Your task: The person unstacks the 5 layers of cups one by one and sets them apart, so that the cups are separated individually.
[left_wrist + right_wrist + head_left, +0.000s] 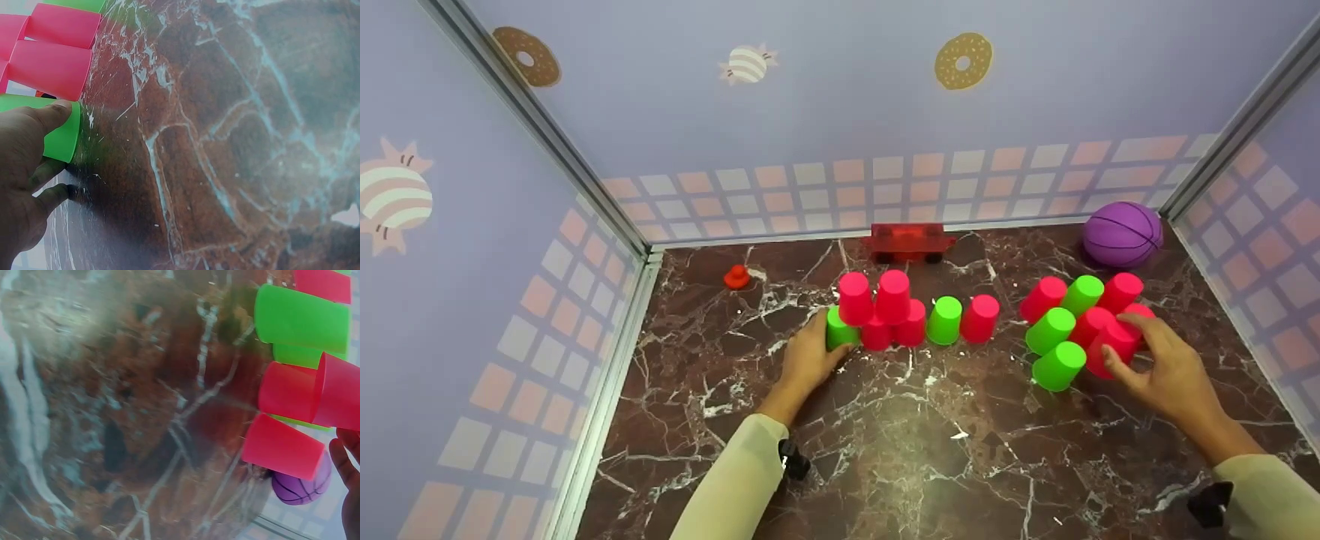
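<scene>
My left hand (808, 356) grips the green cup (841, 330) at the left end of a row of upside-down cups, with the thumb (56, 114) across its near side. Beside it stand two pink-red cups (911, 324), then another green cup (944, 321) and a pink-red cup (980, 319). Two more pink-red cups (855, 298) sit on top of the row's left part. At the right, my right hand (1174, 375) holds a pink-red cup (340, 391) between thumb and fingers, raised off the floor among a cluster of green cups (1059, 367) and pink-red cups (1042, 298).
A purple basketball (1123, 234) lies in the back right corner. A translucent red toy car (907, 241) stands by the back wall, behind the stacked cups. A small red rubber duck (737, 277) sits at the back left. Patterned panels (810, 112) enclose the marbled surface (900, 450).
</scene>
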Tool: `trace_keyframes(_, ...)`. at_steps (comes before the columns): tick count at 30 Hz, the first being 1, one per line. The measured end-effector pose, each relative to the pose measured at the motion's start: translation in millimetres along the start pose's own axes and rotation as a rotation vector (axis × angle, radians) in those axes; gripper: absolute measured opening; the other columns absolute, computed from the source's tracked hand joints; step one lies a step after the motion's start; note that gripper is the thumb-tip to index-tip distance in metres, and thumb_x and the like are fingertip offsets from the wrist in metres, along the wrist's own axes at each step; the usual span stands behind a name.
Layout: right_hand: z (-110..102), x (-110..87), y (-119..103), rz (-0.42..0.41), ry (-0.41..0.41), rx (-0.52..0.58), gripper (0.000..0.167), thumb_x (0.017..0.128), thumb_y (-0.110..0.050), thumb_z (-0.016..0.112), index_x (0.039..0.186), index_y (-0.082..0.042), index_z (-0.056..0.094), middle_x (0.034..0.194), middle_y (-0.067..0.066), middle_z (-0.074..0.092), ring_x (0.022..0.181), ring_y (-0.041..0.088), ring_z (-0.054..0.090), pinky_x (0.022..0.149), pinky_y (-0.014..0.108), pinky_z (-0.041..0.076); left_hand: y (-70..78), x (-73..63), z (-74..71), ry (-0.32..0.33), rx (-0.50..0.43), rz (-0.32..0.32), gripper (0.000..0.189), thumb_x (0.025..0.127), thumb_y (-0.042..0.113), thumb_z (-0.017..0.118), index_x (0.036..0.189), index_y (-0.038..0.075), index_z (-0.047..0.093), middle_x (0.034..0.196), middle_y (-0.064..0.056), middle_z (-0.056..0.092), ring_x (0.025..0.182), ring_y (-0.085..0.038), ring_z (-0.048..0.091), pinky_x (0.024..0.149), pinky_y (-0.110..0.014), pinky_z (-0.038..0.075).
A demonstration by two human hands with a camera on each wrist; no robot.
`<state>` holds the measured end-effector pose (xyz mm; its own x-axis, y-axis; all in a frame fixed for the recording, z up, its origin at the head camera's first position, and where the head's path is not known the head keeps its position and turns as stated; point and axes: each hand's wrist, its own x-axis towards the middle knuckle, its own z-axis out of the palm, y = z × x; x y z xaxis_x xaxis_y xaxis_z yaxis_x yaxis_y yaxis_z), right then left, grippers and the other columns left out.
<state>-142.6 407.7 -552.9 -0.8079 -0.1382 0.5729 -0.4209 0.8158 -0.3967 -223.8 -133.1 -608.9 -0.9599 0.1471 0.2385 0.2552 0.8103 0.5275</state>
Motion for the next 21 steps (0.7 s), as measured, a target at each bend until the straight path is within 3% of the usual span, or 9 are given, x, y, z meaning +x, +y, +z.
trace_keyframes(4,9.1,-9.5,3.5,0.018,-0.008,-0.014,0.061,0.079,-0.006,0.092,0.134,0.003,0.066,0.112,0.019,0.072,0.091,0.004,0.062,0.083,0.003,0.043,-0.3,-0.9,0.8,0.022,0.014,0.011,0.065,0.092,0.031,0.09,0.141,0.004,0.057,0.119,-0.019,0.076,0.099,-0.043,0.077,0.081,-0.064,0.061)
trace_keyframes(8,16.7,-17.8,6.8,0.026,-0.022,-0.038,0.062,0.078,-0.006,0.093,0.132,0.003,0.064,0.112,0.019,0.072,0.088,0.026,0.065,0.083,0.01,0.043,-3.6,-0.4,3.9,0.04,0.019,0.025,0.065,0.092,0.034,0.09,0.14,0.005,0.057,0.118,-0.018,0.076,0.097,-0.042,0.077,0.079,-0.063,0.061)
trace_keyframes(15,23.3,-27.8,10.0,0.032,-0.066,-0.031,0.064,0.076,-0.001,0.096,0.13,0.005,0.063,0.111,0.02,0.071,0.092,0.032,0.071,0.088,-0.006,0.04,3.0,0.1,-1.6,-0.027,0.0,-0.033,0.067,0.093,0.033,0.09,0.144,0.005,0.057,0.124,-0.02,0.076,0.105,-0.045,0.077,0.085,-0.065,0.061)
trace_keyframes(17,23.8,-28.5,10.3,0.039,-0.072,-0.025,0.064,0.077,-0.001,0.095,0.131,0.005,0.062,0.112,0.02,0.071,0.094,0.033,0.071,0.088,-0.006,0.04,-14.1,2.2,13.3,-0.006,0.0,0.0,0.07,0.094,0.042,0.088,0.147,0.009,0.055,0.125,-0.015,0.076,0.105,-0.04,0.077,0.086,-0.061,0.062)
trace_keyframes(20,23.9,-28.3,10.5,0.047,-0.077,-0.023,0.064,0.078,-0.001,0.095,0.132,0.004,0.062,0.113,0.019,0.071,0.094,0.032,0.071,0.088,-0.006,0.04,-14.9,2.5,14.2,-0.002,-0.004,0.003,0.071,0.094,0.042,0.088,0.147,0.008,0.055,0.125,-0.016,0.076,0.105,-0.041,0.077,0.085,-0.062,0.062)
trace_keyframes(21,23.8,-28.1,10.5,0.049,-0.081,-0.02,0.064,0.078,-0.002,0.095,0.132,0.004,0.062,0.113,0.019,0.071,0.095,0.032,0.071,0.088,-0.006,0.041,-22.0,4.2,20.8,0.006,-0.004,0.007,0.073,0.093,0.044,0.089,0.147,0.009,0.055,0.125,-0.015,0.076,0.105,-0.04,0.077,0.085,-0.062,0.062)
